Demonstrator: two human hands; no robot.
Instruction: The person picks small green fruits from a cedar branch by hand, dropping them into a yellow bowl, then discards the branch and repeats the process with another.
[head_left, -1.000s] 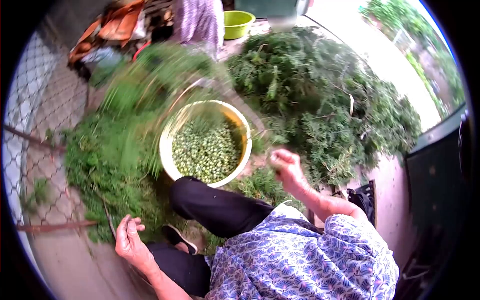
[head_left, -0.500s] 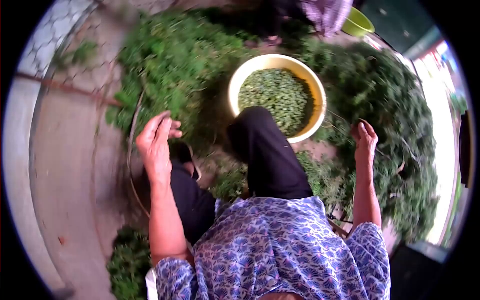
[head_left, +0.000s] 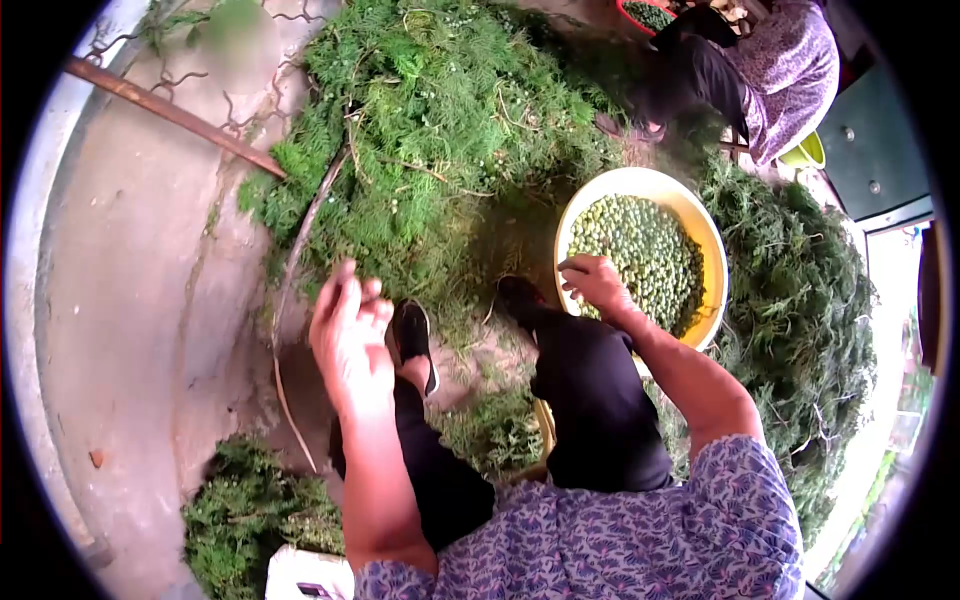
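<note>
The yellow basin [head_left: 711,222] holds green berries [head_left: 640,240]; 1 right hand [head_left: 597,284] hovers over its near-left rim.

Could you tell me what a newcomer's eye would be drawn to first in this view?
Probably the pale yellow basin right of centre, holding many small round green things, with the right hand over its near left edge. Next would come the big heap of feathery green branches filling the upper middle, beyond the raised left hand. The co-worker in a patterned purple top stands out at the upper right.

No readable text, labels, brands, numbers or signs anywhere.
</note>
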